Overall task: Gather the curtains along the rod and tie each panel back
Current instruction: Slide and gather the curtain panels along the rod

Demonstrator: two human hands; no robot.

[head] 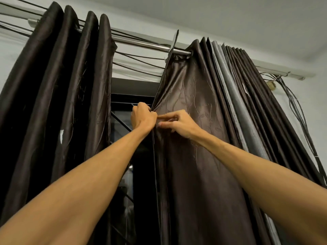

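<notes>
Two dark brown satin curtain panels hang from a metal rod (146, 44). The left panel (58, 82) is bunched in deep folds at the left. The right panel (191, 96) is partly spread, with tight pleats and a grey lining (230, 85) further right. My left hand (142, 116) is closed around the right panel's inner edge at about mid-height of the view. My right hand (178, 123) rests against the same panel's face just beside it, fingers bent and pinching toward the edge. No tie-back is visible.
Between the panels a dark window with a metal grille (123, 121) shows. Several black cables (141, 59) run along the wall behind the rod, and more cables (297, 110) hang down at the right near a small wall fitting. White wall and ceiling surround it.
</notes>
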